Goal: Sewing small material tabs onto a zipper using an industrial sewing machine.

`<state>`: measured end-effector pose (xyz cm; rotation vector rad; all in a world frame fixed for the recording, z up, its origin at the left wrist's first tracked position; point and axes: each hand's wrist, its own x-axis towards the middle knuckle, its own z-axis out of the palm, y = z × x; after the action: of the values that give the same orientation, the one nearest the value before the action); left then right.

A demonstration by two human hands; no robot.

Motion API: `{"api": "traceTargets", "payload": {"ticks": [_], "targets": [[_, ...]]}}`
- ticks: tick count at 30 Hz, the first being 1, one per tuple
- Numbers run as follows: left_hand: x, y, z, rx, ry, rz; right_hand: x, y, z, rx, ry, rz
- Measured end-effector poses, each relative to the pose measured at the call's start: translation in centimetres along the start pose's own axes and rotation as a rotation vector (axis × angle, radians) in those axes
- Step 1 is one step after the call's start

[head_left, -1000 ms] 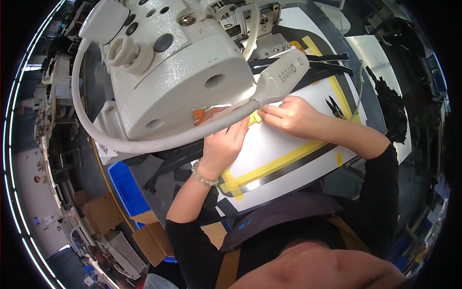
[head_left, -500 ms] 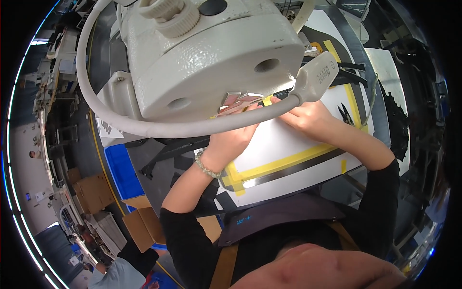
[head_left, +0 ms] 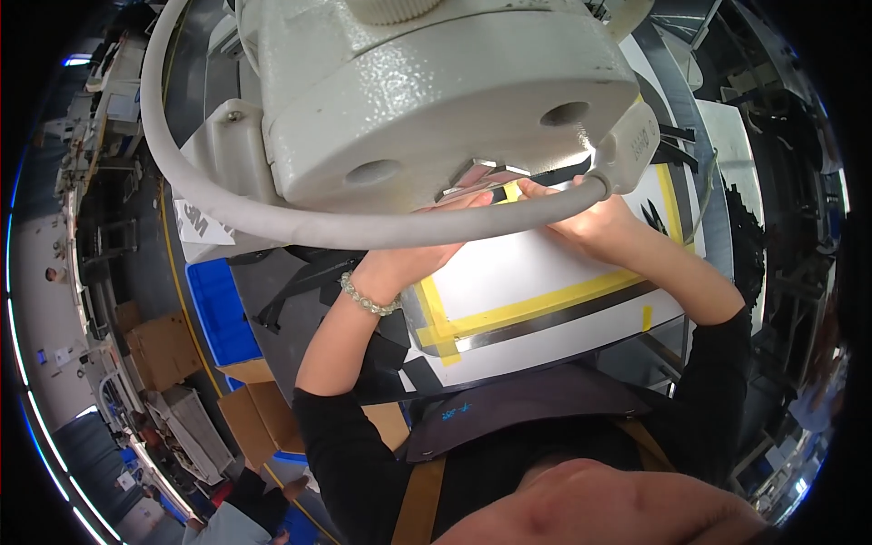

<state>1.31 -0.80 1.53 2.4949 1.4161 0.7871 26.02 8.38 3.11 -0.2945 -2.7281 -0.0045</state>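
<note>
The pale metal machine head fills the upper middle, with a grey hose looping across my hands. My left hand, beaded bracelet at the wrist, reaches under the hose to small metal plates; its fingers are pressed together, and what they hold is hidden. My right hand has curled fingers at a small yellow piece beside a black strip; its exact grip is unclear. Both are over a white sheet edged with yellow tape. Black snips lie right of my right hand.
A blue bin and cardboard boxes are at the left. Scraps of black material lie on the right. A person in a light top is at the lower left, apart from me.
The camera view has shifted, so the machine head looks larger and lower. The hose now covers more of my fingers. Both hands stay at the same spot beneath the machine.
</note>
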Motion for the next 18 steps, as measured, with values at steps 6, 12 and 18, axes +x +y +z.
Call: {"api": "traceTargets", "payload": {"ticks": [6,12,18], "targets": [[0.12,-0.23,0.03,-0.036,-0.039,-0.024,0.06,0.60,0.23,0.052,0.031,-0.042],[0.46,-0.03,-0.18,-0.040,-0.060,-0.063,0.05,0.77,0.14,0.019,0.042,-0.079],[0.96,0.07,-0.46,-0.037,-0.036,-0.031,-0.25,0.97,0.90,0.056,0.062,-0.082]]}}
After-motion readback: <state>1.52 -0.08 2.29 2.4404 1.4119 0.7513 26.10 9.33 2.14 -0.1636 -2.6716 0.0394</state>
